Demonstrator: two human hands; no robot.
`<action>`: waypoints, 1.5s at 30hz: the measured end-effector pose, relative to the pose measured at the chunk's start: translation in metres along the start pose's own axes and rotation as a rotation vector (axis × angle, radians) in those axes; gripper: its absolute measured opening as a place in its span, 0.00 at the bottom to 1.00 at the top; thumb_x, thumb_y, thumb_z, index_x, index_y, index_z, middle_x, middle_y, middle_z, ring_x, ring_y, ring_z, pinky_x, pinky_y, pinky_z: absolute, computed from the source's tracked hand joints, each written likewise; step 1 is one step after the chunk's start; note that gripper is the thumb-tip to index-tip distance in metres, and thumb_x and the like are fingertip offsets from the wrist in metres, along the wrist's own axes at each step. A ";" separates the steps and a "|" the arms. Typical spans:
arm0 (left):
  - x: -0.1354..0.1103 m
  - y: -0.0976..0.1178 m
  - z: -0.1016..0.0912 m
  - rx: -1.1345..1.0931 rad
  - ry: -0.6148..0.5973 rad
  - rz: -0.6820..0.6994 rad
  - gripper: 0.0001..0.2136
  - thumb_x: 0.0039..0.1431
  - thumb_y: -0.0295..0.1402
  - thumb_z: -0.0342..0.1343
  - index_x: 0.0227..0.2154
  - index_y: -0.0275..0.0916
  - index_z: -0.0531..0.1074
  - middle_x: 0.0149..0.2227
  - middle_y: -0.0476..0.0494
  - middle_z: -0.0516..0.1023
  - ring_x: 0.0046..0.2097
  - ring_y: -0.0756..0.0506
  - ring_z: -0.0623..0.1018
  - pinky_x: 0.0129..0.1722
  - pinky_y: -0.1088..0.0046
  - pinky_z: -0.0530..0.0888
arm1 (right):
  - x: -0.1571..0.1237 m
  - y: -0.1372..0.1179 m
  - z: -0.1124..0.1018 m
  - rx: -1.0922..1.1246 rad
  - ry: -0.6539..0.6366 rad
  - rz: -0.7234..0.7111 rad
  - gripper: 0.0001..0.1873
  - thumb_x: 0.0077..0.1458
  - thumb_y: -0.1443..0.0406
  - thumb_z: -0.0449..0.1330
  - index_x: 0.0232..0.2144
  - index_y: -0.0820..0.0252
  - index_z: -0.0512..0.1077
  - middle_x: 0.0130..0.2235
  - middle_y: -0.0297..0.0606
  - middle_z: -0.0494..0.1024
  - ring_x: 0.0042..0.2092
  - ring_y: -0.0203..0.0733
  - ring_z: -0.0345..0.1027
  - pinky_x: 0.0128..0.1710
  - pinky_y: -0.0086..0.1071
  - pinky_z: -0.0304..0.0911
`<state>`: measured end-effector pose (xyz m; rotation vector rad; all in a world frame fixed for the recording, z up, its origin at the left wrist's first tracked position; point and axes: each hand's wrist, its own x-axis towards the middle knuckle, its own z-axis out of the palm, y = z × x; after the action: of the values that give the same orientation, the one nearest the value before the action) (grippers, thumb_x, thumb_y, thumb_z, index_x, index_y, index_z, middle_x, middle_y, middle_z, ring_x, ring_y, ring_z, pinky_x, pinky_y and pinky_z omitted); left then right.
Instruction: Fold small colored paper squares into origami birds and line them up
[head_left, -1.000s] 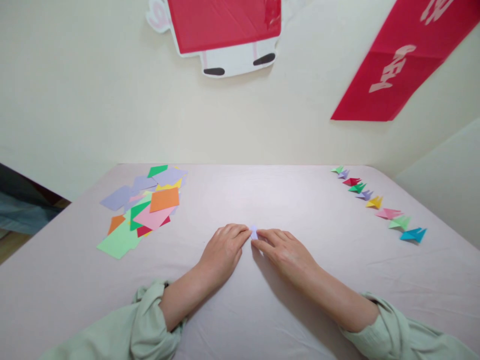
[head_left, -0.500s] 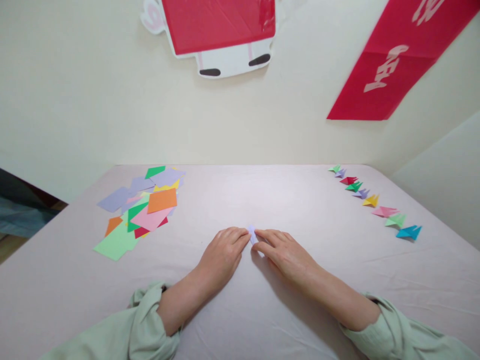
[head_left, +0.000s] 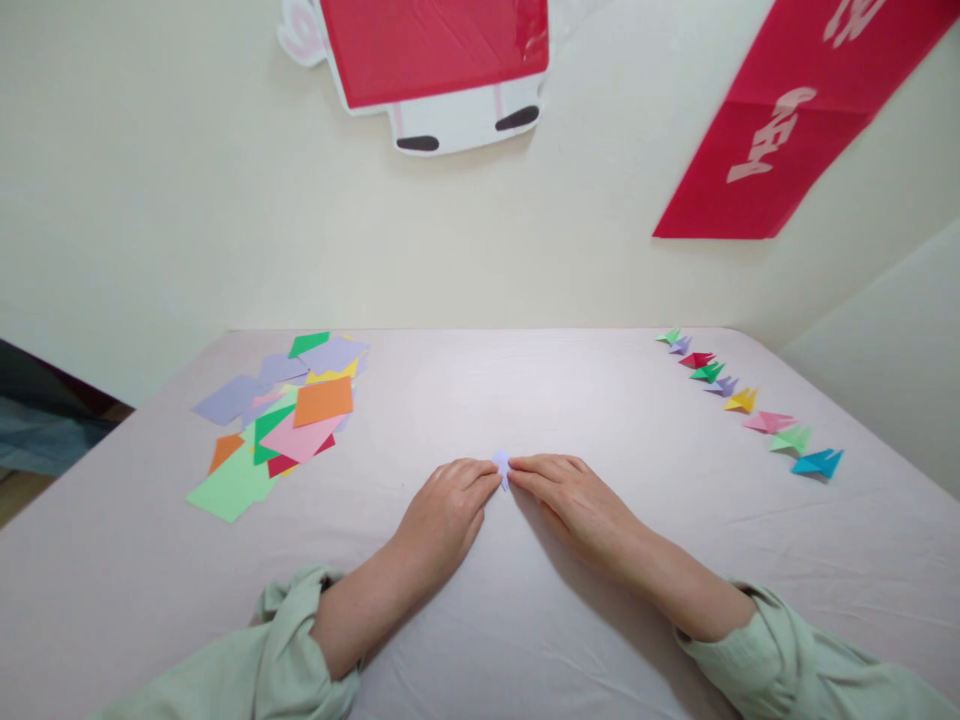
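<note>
A small folded piece of lavender paper [head_left: 502, 464] lies at the middle of the table, between my two hands. My left hand [head_left: 450, 505] has its fingers together, pinching the paper's left edge. From the other side, my right hand [head_left: 574, 500] pinches the right edge, thumb drawn in against the fingers. Much of the paper is hidden under the fingertips; its top and a narrow lower point show between them.
Loose coloured paper sheets [head_left: 296, 435] overlap on the table's left side. Several small folded paper figures [head_left: 769, 422] form a slanting row at the right. The pale cloth-covered table [head_left: 480, 380] meets a wall with a red banner [head_left: 757, 150].
My right thumb has closed up against the fingers, and the right fingertips now press on the paper's edge. The left hand has barely moved.
</note>
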<state>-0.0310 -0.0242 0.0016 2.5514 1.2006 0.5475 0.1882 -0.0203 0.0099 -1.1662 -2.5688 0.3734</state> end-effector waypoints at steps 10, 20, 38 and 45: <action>-0.001 -0.001 0.001 -0.012 -0.012 -0.010 0.22 0.55 0.16 0.47 0.51 0.39 0.70 0.53 0.41 0.75 0.54 0.43 0.72 0.55 0.59 0.71 | -0.003 0.005 -0.005 0.069 -0.006 -0.050 0.23 0.62 0.75 0.49 0.56 0.57 0.68 0.58 0.43 0.71 0.58 0.41 0.65 0.56 0.42 0.61; -0.001 -0.001 0.001 -0.015 -0.022 -0.011 0.22 0.55 0.16 0.48 0.52 0.38 0.70 0.53 0.41 0.74 0.55 0.43 0.71 0.56 0.58 0.70 | -0.003 0.009 -0.006 0.056 -0.018 -0.087 0.24 0.61 0.75 0.50 0.57 0.55 0.67 0.59 0.42 0.70 0.59 0.43 0.64 0.56 0.43 0.62; -0.002 -0.002 0.002 -0.018 -0.030 -0.016 0.23 0.54 0.16 0.49 0.52 0.37 0.70 0.54 0.41 0.74 0.55 0.42 0.71 0.57 0.58 0.70 | -0.001 0.008 -0.009 0.081 -0.027 -0.080 0.24 0.62 0.74 0.51 0.57 0.53 0.68 0.60 0.41 0.70 0.59 0.44 0.65 0.56 0.44 0.62; -0.004 -0.002 0.002 -0.005 -0.039 -0.013 0.23 0.54 0.16 0.48 0.53 0.37 0.69 0.55 0.40 0.73 0.56 0.42 0.70 0.57 0.58 0.70 | -0.001 0.006 -0.006 0.033 -0.035 -0.071 0.24 0.61 0.75 0.50 0.56 0.55 0.68 0.59 0.42 0.71 0.59 0.43 0.64 0.55 0.44 0.62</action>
<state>-0.0339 -0.0257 -0.0019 2.5364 1.2008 0.4946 0.1951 -0.0169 0.0130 -1.0626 -2.6157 0.4217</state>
